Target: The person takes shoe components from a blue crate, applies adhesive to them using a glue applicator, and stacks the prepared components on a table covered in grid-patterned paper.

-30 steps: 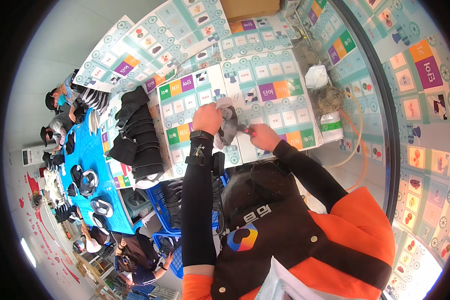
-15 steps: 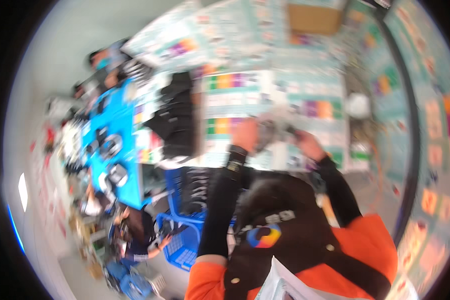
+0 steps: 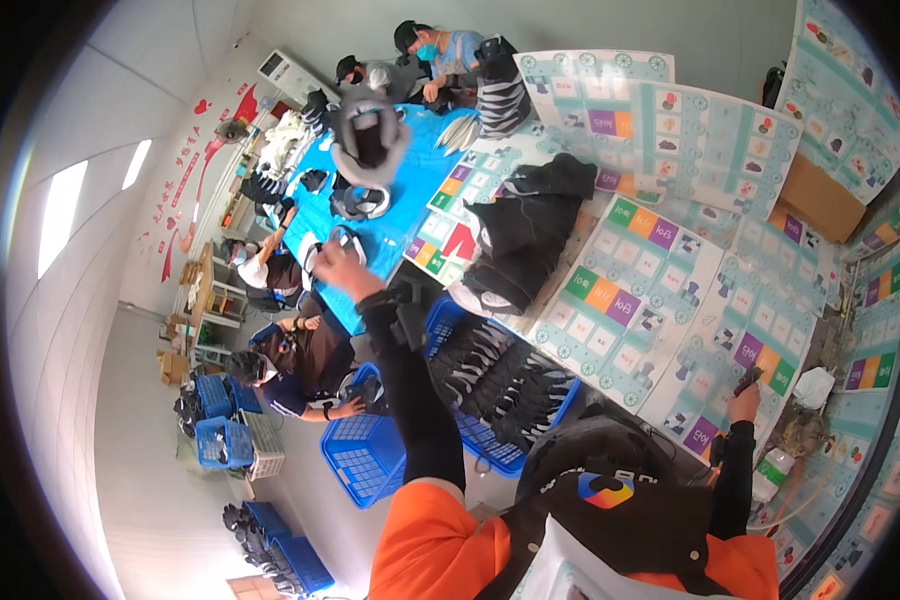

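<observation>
Stretched out to the left, my left hand (image 3: 340, 270) is over the near edge of the blue table (image 3: 425, 165), its fingers apart and slightly blurred. Beyond it a grey shoe upper (image 3: 362, 168) with a dark opening is smeared by motion and appears to be in the air, apart from my hand. Other grey and white uppers (image 3: 362, 204) lie on the blue surface. On the right, my right hand (image 3: 744, 402) is closed around a small dark tool (image 3: 747, 379), whose kind I cannot make out, above the patterned worktop (image 3: 660, 290).
Stacked black shoe uppers (image 3: 525, 225) stand on the worktop. A blue basket (image 3: 510, 455) of dark uppers is below it, beside another blue basket (image 3: 365, 460). Co-workers sit around the blue table, one person (image 3: 295, 365) nearest. Upright patterned boards (image 3: 710, 120) edge the worktop.
My hands were together over the worktop with a greyish piece. Now my left hand has swung left and let go of the grey upper; my right hand has moved right. The view has turned left.
</observation>
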